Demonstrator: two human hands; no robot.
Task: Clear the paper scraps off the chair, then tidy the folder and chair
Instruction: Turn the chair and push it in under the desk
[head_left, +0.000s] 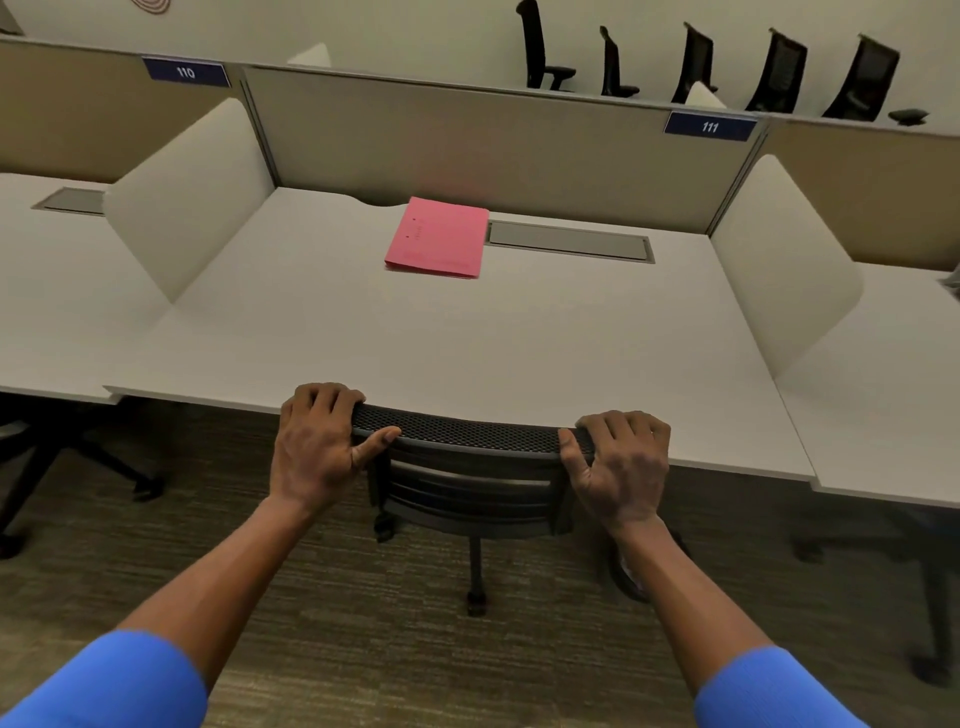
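A black mesh-backed chair (467, 467) stands tucked against the white desk's front edge, its seat hidden under the desktop. My left hand (322, 441) grips the left end of the chair's top rail, fingers curled over it. My right hand (621, 462) holds the right end of the same rail. A pink folder (436, 239) lies shut and flat on the white desk (363, 332), near the back by the grey cable hatch. No paper scraps are visible.
White side dividers (182, 197) flank the desk, with a beige back panel labelled 110 and 111. Another chair base (62, 467) stands under the left desk. Several black chairs (696, 62) line the far wall. Carpet covers the floor.
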